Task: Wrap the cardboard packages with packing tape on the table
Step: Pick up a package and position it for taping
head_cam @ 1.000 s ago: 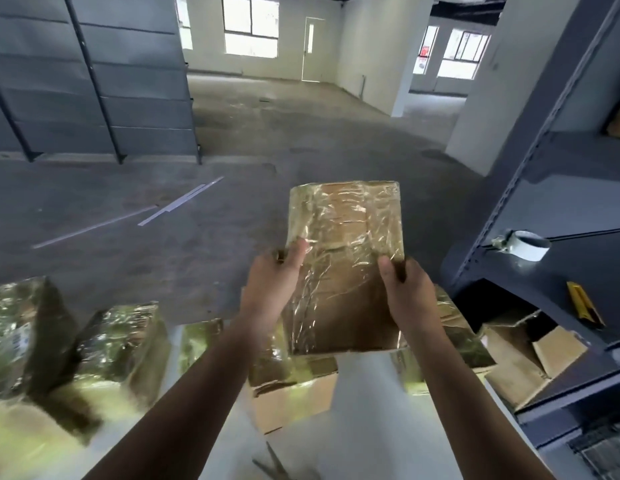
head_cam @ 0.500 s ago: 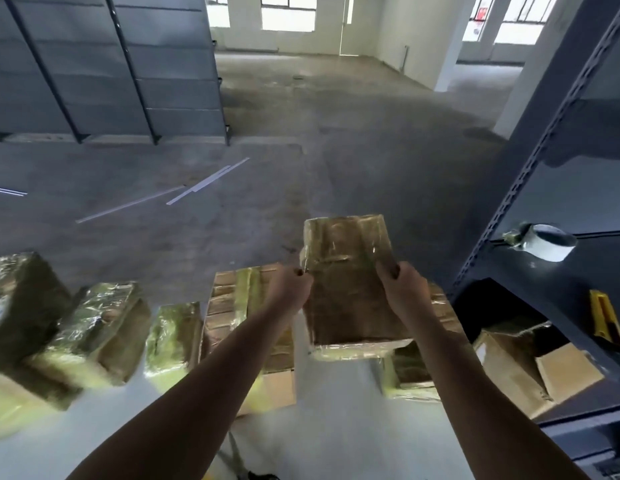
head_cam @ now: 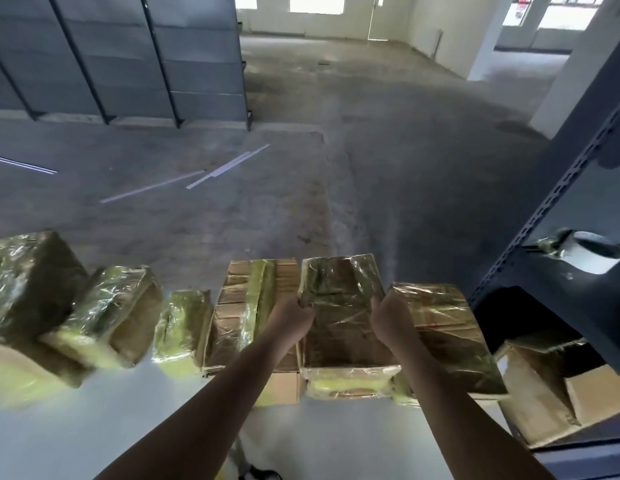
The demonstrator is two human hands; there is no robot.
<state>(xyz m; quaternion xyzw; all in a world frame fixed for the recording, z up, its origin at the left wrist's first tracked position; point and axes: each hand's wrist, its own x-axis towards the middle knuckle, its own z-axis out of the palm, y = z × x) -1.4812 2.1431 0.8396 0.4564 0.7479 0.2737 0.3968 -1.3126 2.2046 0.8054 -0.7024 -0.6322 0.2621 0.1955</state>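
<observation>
Two hands on one package here: the left hand [head_cam: 291,320] and right hand [head_cam: 391,318] each curl around a side of the tape-wrapped cardboard package [head_cam: 343,327]. It's low over the white table [head_cam: 163,431], squeezed between a half-taped box [head_cam: 246,317] and another wrapped package [head_cam: 447,341] (can't tell if it's actually resting on anything). More shiny wrapped packages [head_cam: 111,313] sit off to the left, and a tape roll [head_cam: 594,254] is on the dark shelf [head_cam: 544,282] at right.
</observation>
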